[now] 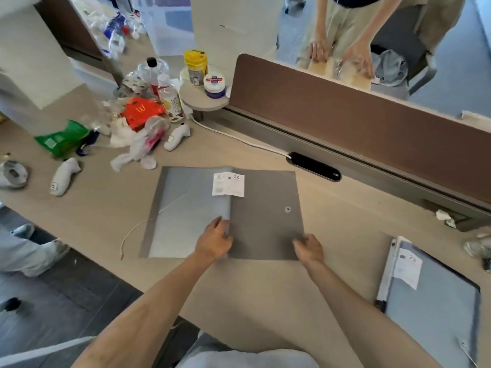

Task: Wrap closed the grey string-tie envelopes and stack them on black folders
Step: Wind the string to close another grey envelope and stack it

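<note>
Envelope: the grey envelope (265,229) lies flat in the middle of the desk (252,301), straight ahead of us. Opened out like this, its long side runs left to right.
Panels: a paler, faintly shiny panel (186,208) is spread to the left. The darker, matt panel is on the right, and a white label (228,184) sits across the seam at the far edge.
Left hand: our left hand (215,241) is on the seam at the near edge. Its fingers curl over the edge of the pale panel and seem to grip it.
Right hand: our right hand (309,249) holds the near right corner, fingers curled in a pinch.
Key relation: the small round button (287,209) is on the dark panel, up and left of the right hand. The thin pale string (127,236) trails loose off the far left edge onto the desk, nearer the left hand but out of reach of both.
Next move, as we judge it: the pale panel must fold over to the right before the string can reach the button. The left hand is better placed for that.
Handling: the sheet looks thin and floppy, so we expect it to slide unless one corner is pinned.
Stack: a bluish sleeve (435,309) with dark edges under it waits at the right end of the desk, well apart.
</note>
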